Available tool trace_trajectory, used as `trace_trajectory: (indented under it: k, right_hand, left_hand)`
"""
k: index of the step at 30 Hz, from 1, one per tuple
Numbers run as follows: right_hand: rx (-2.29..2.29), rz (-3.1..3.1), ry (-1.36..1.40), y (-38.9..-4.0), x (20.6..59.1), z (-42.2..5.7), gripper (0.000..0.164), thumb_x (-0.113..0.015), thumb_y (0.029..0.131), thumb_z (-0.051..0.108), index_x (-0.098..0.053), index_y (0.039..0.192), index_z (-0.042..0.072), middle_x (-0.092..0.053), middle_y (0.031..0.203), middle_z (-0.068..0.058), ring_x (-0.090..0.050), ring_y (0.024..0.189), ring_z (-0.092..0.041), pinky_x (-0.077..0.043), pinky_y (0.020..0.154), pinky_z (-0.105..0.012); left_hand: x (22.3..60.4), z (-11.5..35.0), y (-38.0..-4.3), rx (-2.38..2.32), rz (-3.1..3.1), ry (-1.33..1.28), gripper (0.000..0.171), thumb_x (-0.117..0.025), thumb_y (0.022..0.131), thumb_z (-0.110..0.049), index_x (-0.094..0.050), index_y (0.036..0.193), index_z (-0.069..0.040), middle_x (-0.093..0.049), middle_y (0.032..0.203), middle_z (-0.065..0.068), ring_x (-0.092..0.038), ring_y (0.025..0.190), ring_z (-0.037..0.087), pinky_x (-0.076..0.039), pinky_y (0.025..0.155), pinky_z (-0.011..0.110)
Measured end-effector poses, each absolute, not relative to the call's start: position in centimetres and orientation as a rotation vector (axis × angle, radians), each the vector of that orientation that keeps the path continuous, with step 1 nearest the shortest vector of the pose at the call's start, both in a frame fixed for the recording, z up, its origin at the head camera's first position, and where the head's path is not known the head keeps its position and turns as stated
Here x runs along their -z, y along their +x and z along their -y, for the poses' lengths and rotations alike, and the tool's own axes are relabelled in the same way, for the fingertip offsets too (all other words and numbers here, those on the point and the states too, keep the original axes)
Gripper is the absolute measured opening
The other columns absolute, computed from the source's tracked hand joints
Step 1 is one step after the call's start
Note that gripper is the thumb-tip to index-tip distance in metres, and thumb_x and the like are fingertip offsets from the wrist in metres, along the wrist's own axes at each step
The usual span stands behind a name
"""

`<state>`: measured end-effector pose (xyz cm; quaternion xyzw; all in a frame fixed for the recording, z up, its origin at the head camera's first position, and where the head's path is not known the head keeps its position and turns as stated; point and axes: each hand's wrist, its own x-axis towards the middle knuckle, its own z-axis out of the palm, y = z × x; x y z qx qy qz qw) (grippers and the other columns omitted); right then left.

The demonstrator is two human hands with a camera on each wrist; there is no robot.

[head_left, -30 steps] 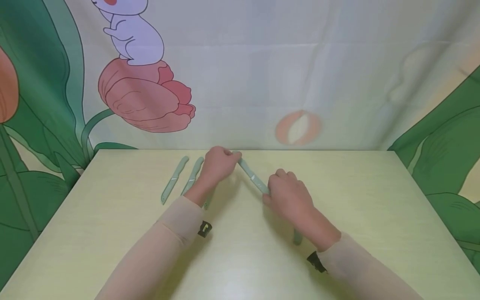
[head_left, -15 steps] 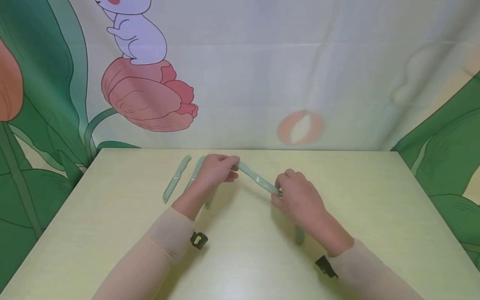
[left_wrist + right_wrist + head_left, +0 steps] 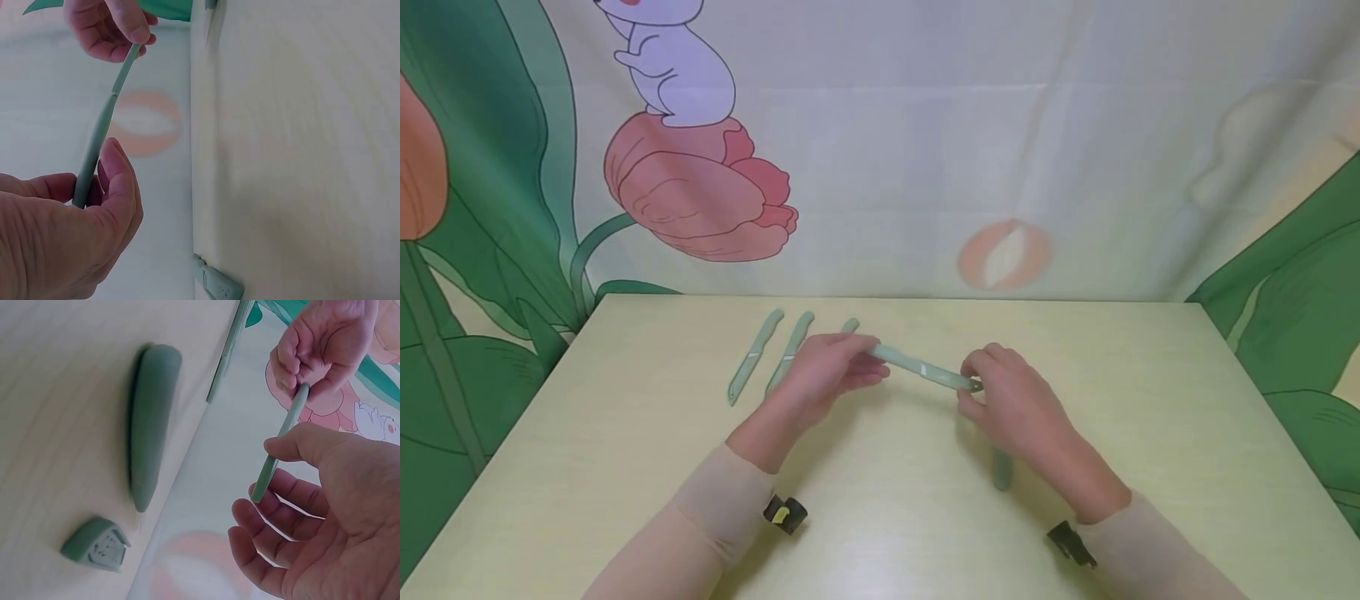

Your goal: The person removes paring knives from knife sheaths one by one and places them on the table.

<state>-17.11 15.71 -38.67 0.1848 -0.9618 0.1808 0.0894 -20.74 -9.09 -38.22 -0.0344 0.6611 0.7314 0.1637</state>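
A pale green sheathed knife (image 3: 921, 367) spans both hands above the table. My left hand (image 3: 835, 367) pinches its handle end between thumb and fingers, the other fingers loosely bent. At the sheath's tip, my right hand (image 3: 1018, 400) pinches with thumb and fingertips; in the right wrist view its thumb (image 3: 294, 442) lies over the knife. Two similar knives, one at the far left (image 3: 752, 358) and one beside it (image 3: 797, 337), lie on the table. A third (image 3: 851, 325) is mostly hidden behind my left hand. Below my right hand lies a green handle-shaped piece (image 3: 1002, 469).
The pale wooden table (image 3: 895, 517) ends at a printed curtain (image 3: 880, 167) at the back. In the right wrist view a small green wedge-shaped piece (image 3: 99, 545) lies near the rounded green piece (image 3: 153, 425).
Both hands have moved toward me, the right one also rightward, and the knife between them lies flatter. The third knife's handle end has come into view behind my left hand.
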Motion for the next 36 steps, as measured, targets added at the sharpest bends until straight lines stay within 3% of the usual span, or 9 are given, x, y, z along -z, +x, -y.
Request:
trace_trajectory:
  k: [13, 36]
  right_hand:
    - [-0.595, 2.801, 0.596, -16.7, 38.8, -16.7, 0.02, -0.068, 0.083, 0.021, -0.064, 0.102, 0.016, -0.057, 0.096, 0.005, -0.052, 0.088, -0.014, -0.046, 0.065, -0.028]
    - [-0.655, 2.65, 0.814, -17.3, 39.6, -17.8, 0.024, -0.071, 0.083, 0.015, -0.067, 0.107, 0.014, -0.058, 0.1, 0.005, -0.05, 0.094, -0.014, -0.049, 0.075, -0.029]
  left_hand:
    - [39.4, 9.1, -19.1, -2.229, -1.634, -0.154, 0.026, -0.056, 0.096, -0.013, -0.06, 0.111, 0.007, -0.057, 0.118, 0.033, -0.067, 0.096, 0.031, -0.052, 0.086, 0.037]
    - [40.2, 9.0, -17.6, -2.336, -1.436, -0.177, 0.027, -0.053, 0.097, -0.011, -0.055, 0.114, 0.01, -0.062, 0.11, 0.026, -0.064, 0.104, 0.035, -0.049, 0.09, 0.039]
